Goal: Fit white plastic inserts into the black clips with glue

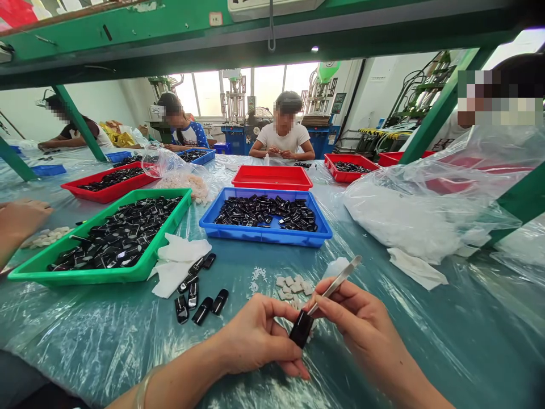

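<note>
Between the thumb and fingers of my left hand (261, 338) is a glossy black plastic piece (301, 328), held tilted over the table. My right hand (355, 312) pinches a pair of metal tweezers (336, 284), whose lower end meets the top of the black piece. Whether the tips grip anything there I cannot make out. Just beyond my hands lie a cluster of pale flat pads (293, 286) and a scatter of tiny white bits (258, 279). Several loose black pieces (203, 311) rest left of my left hand.
A blue tray (264, 234) and a green tray (102, 276), both with many black pieces, stand ahead. Behind is a red tray (272, 177). White tissue (181, 255) lies by the green tray, a clear plastic bag (409, 210) at right. Co-workers sit around; a green beam (191, 31) crosses overhead.
</note>
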A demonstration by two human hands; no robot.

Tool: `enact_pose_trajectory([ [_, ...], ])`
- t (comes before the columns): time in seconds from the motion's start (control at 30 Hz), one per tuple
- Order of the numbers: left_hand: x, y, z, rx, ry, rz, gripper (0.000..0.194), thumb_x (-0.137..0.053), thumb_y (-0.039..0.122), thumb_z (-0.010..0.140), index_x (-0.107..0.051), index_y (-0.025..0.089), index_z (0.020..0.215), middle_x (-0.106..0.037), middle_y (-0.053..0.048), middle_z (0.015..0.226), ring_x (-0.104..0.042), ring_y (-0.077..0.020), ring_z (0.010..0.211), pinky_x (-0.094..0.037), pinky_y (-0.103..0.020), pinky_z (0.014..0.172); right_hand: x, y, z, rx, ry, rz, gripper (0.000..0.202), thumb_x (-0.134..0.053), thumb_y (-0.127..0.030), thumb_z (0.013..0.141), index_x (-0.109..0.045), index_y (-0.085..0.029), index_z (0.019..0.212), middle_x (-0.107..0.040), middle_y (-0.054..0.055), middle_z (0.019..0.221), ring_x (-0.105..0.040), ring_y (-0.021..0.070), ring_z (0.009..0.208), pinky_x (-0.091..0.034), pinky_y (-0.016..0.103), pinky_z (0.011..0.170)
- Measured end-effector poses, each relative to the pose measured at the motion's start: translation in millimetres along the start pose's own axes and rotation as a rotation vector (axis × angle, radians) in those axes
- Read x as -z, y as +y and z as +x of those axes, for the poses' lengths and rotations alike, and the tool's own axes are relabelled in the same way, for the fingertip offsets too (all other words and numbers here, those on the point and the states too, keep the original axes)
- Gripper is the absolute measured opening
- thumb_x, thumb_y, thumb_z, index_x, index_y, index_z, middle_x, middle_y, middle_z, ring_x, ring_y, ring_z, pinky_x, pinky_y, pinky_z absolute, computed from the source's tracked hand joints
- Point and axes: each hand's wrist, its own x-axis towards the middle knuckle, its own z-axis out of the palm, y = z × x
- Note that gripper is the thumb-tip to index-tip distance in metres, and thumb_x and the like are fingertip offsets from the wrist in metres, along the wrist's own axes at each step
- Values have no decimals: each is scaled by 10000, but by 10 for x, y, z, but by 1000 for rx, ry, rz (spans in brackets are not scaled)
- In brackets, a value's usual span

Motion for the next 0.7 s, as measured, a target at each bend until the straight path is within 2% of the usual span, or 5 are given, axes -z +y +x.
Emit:
enact_pose_trajectory([
  [0.23, 1, 8, -1, -2, -8, 1, 269, -631, 80, 572, -661, 101, 839, -628, -16, 484, -647, -146, 518, -476, -185, 490, 39, -24, 25, -20, -34, 9, 168, -635, -330, 776, -578, -184, 838, -682, 38, 705, -643, 204, 732, -477, 349, 722],
  [0.7, -24, 23, -4, 30, -7, -5, 271, -631, 88, 541, -659, 90, 810, -616, -17, 470, -643, -149, 510, -477, -184, 481, 63, -45, 35, -64, -88, -20, 147, -635, -322, 771, -580, -197, 822, -667, 21, 717, -628, 187, 724, -475, 335, 710],
])
